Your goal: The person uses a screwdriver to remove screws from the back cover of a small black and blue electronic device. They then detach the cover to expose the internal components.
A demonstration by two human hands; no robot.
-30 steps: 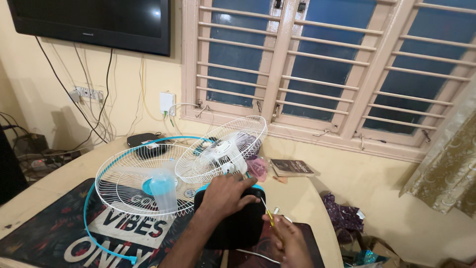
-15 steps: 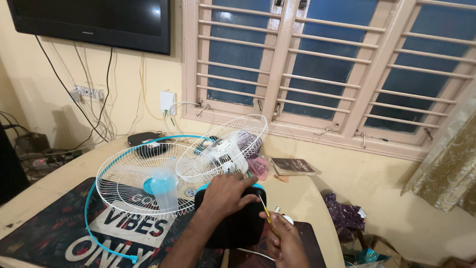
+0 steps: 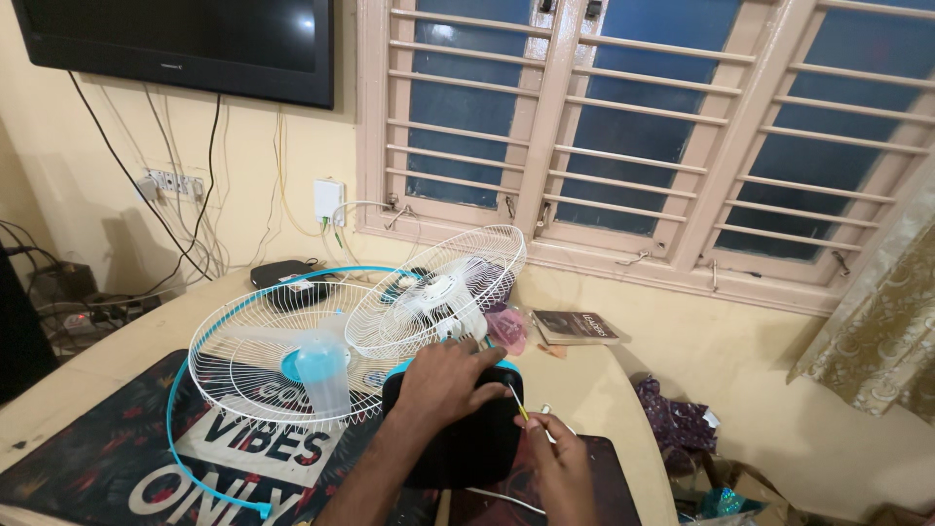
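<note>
A rounded cream tabletop (image 3: 117, 375) stands against a pale yellow wall, beneath a cream-framed louvred window (image 3: 643, 127) and a black flat screen (image 3: 185, 44) hung on the wall, with cables trailing down to a white socket strip (image 3: 175, 183); a dark printed mat (image 3: 107, 468) covers the near part of the table; on it lies a white wire fan guard with a turquoise rim (image 3: 263, 365), and a second white wire guard (image 3: 438, 290) leans tilted just behind; a small dark book (image 3: 577, 326) rests near the wall, and a patterned curtain (image 3: 881, 321) hangs at the right; the left hand (image 3: 446, 382) lies palm down with fingers curled over the top of the black rounded fan motor housing (image 3: 467, 443), gripping it; the right hand (image 3: 557, 466) sits just beside the housing, fingers pinched shut on a thin yellow-handled screwdriver (image 3: 518, 401) whose tip points up toward the housing's upper edge
</note>
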